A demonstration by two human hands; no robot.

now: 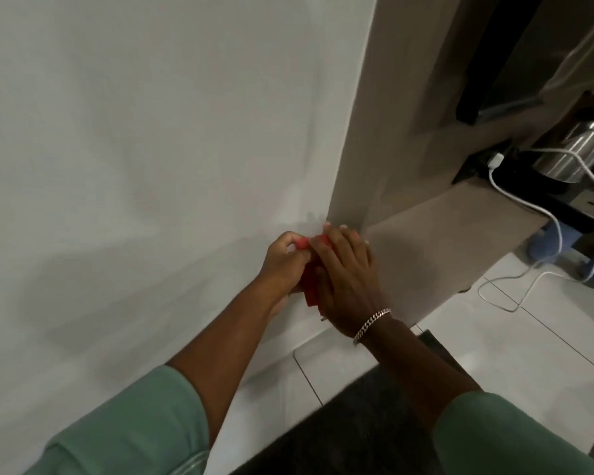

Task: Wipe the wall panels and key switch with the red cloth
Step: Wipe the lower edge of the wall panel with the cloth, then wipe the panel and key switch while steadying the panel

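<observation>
Wall panels: the big white panel (134,149) fills the left side and meets the beige panel (360,138) at a corner. Near this corner, low down, the right hand (348,279) lies over the red cloth (311,286), while the left hand (283,265) pinches its upper edge. On the right wrist is a silver bracelet (371,325).

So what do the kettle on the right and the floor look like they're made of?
The kettle looks like brushed stainless steel: silvery, with soft streaked reflections. The floor looks like glossy white ceramic tile, with thin dark grout lines and a sheen; ceramic is a guess.
</observation>
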